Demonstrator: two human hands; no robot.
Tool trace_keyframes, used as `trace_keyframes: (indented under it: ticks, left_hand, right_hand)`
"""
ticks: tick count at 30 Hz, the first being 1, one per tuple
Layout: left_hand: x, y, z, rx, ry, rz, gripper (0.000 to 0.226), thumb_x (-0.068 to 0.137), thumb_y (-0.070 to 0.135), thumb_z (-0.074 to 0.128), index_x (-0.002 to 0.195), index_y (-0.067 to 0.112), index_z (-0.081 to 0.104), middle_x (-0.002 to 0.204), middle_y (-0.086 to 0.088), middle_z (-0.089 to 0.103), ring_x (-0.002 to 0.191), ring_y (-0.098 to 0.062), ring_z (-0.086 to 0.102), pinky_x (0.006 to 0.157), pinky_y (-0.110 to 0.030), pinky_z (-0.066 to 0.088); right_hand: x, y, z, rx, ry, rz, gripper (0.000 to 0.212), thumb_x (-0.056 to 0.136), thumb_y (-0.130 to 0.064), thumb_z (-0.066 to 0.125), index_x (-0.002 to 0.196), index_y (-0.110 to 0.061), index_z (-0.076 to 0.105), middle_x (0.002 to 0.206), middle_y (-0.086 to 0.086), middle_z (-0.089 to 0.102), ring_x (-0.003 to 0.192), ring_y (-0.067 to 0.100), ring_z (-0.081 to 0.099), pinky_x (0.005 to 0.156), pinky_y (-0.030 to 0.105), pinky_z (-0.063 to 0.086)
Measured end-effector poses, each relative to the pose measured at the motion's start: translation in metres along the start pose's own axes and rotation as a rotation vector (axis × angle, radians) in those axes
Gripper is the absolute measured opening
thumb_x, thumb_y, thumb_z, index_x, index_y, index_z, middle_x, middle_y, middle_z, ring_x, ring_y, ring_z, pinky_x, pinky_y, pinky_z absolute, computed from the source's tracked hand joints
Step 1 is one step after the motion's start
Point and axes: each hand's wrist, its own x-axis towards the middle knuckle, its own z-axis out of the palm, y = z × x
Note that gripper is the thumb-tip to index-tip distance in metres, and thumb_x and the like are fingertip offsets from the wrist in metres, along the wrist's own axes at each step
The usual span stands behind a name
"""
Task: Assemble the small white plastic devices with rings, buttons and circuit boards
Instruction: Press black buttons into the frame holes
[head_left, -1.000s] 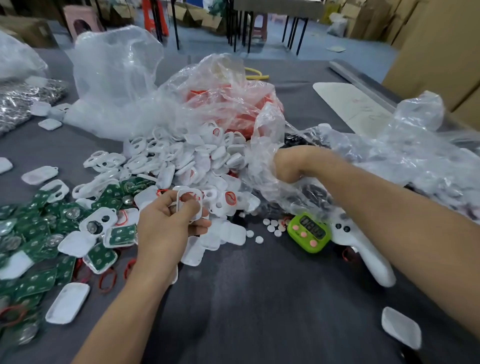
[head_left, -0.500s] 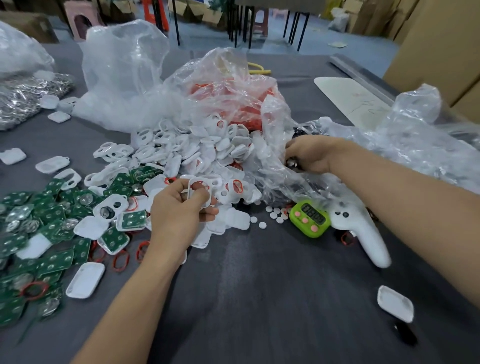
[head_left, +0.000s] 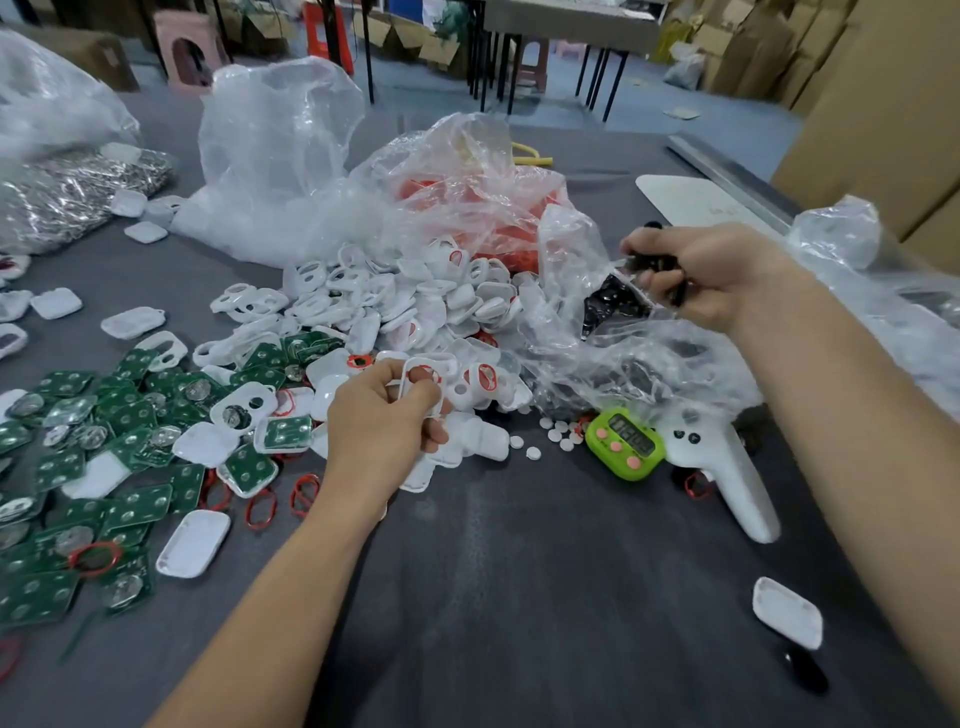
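Boards first: green circuit boards (head_left: 124, 415) are lying scattered along the left edge of the bench (head_left: 519, 597), with red rings (head_left: 260, 506) loose among them on the near side. Next over, white shells (head_left: 415, 296) are piling up mid-bench toward the far edge. Just in front of that pile the left hand (head_left: 384, 421) is hovering, fingers curled round one white shell (head_left: 423, 376) with a red ring seated in its window. The shell is sitting tilted, long axis pointing roughly away from the person.

Right of it, small white buttons (head_left: 556, 434) are lying loose on the bench, just beside a green timer (head_left: 626, 441) and a white handheld tool (head_left: 727, 483). Toward the right edge the right hand (head_left: 696, 275) is hanging over the clear bag (head_left: 649, 364), fingers pinching a few small black parts (head_left: 652, 265); can't tell exactly what they are.

Key relation: the held shell is sitting left of the right hand and nearer the person, well apart from it. I'm guessing the next move is bringing a black part leftward and down to the shell, with the right hand travelling and the left acting as fixture. Risk: spare black pieces dropping on the way.
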Motion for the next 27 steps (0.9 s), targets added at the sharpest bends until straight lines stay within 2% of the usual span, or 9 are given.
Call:
trace_keyframes:
  ticks: [2, 5, 8, 11, 13, 15, 18, 21, 27]
  left_hand:
    - [-0.002, -0.001, 0.002, 0.064, -0.021, 0.025, 0.009, 0.085, 0.019, 0.067, 0.078, 0.023, 0.071, 0.072, -0.007, 0.076, 0.043, -0.02, 0.059, 0.043, -0.027, 0.044]
    - [-0.007, -0.002, 0.005, 0.147, -0.036, 0.048, 0.021, 0.091, 0.02, 0.065, 0.072, 0.027, 0.071, 0.069, -0.004, 0.075, 0.039, -0.018, 0.054, 0.038, -0.025, 0.037]
    - [-0.013, -0.002, 0.003, 0.248, -0.055, 0.035, 0.019, 0.094, 0.02, 0.063, 0.078, 0.021, 0.074, 0.063, 0.0, 0.072, 0.04, -0.012, 0.054, 0.04, -0.023, 0.038]
    - [-0.021, -0.004, -0.001, 0.557, -0.078, 0.184, 0.029, 0.093, 0.027, 0.057, 0.065, 0.024, 0.062, 0.057, 0.007, 0.064, 0.055, -0.009, 0.055, 0.053, -0.028, 0.038]
    - [-0.022, -0.004, -0.006, 0.779, -0.041, 0.268, 0.034, 0.094, 0.03, 0.052, 0.06, 0.025, 0.047, 0.06, 0.004, 0.055, 0.065, -0.016, 0.052, 0.057, -0.034, 0.03]
    - [-0.016, -0.003, -0.012, 0.843, 0.007, 0.26, 0.031, 0.094, 0.028, 0.051, 0.064, 0.024, 0.047, 0.065, 0.004, 0.055, 0.07, -0.022, 0.051, 0.059, -0.036, 0.028]
    - [-0.009, -0.003, -0.019, 0.707, 0.053, 0.163, 0.023, 0.09, 0.025, 0.055, 0.068, 0.022, 0.062, 0.064, 0.002, 0.063, 0.064, -0.016, 0.057, 0.056, -0.032, 0.036]
    - [-0.012, -0.003, -0.018, 0.401, 0.042, 0.046, 0.024, 0.094, 0.026, 0.06, 0.072, 0.02, 0.067, 0.064, 0.001, 0.07, 0.047, -0.013, 0.057, 0.048, -0.024, 0.039]
    - [-0.01, 0.007, -0.029, -0.035, -0.024, -0.096, 0.013, 0.091, 0.0, 0.061, 0.092, 0.013, 0.065, 0.08, -0.011, 0.077, 0.055, -0.022, 0.069, 0.043, -0.024, 0.047]
  right_hand:
    - [-0.025, 0.012, 0.014, 0.005, -0.151, 0.024, 0.007, 0.09, -0.002, 0.067, 0.085, 0.001, 0.065, 0.077, 0.012, 0.06, 0.049, 0.009, 0.048, 0.034, 0.01, 0.033]
    - [-0.048, 0.061, 0.046, -0.091, -0.319, 0.123, 0.015, 0.081, -0.003, 0.073, 0.092, 0.007, 0.069, 0.072, 0.015, 0.065, 0.052, 0.012, 0.049, 0.034, 0.014, 0.035]
    - [-0.052, 0.114, 0.075, -0.448, -0.231, 0.033, 0.007, 0.092, -0.005, 0.071, 0.094, 0.0, 0.075, 0.072, 0.012, 0.063, 0.048, 0.013, 0.046, 0.037, 0.02, 0.037]
    - [-0.047, 0.138, 0.081, -0.803, -0.097, -0.234, 0.013, 0.093, -0.019, 0.069, 0.098, -0.018, 0.081, 0.079, 0.0, 0.072, 0.067, 0.015, 0.062, 0.062, 0.031, 0.053]
    - [-0.048, 0.14, 0.083, -0.834, -0.091, -0.321, 0.019, 0.096, -0.02, 0.064, 0.102, -0.026, 0.08, 0.09, -0.006, 0.073, 0.082, 0.017, 0.066, 0.078, 0.036, 0.057]
    - [-0.051, 0.138, 0.084, -0.816, -0.105, -0.342, 0.023, 0.098, -0.019, 0.059, 0.105, -0.026, 0.08, 0.089, -0.008, 0.072, 0.08, 0.018, 0.066, 0.079, 0.042, 0.059]
    - [-0.053, 0.134, 0.083, -0.782, -0.121, -0.369, 0.025, 0.099, -0.02, 0.057, 0.105, -0.027, 0.079, 0.079, -0.015, 0.07, 0.063, 0.01, 0.063, 0.061, 0.026, 0.054]
    - [-0.055, 0.133, 0.079, -0.706, -0.084, -0.369, 0.024, 0.095, -0.018, 0.063, 0.093, -0.036, 0.079, 0.076, -0.006, 0.076, 0.057, 0.014, 0.067, 0.047, 0.013, 0.048]
    - [-0.054, 0.131, 0.095, -0.474, 0.076, -0.416, 0.018, 0.078, -0.02, 0.084, 0.082, -0.037, 0.083, 0.071, -0.02, 0.075, 0.065, -0.004, 0.068, 0.06, 0.012, 0.048]
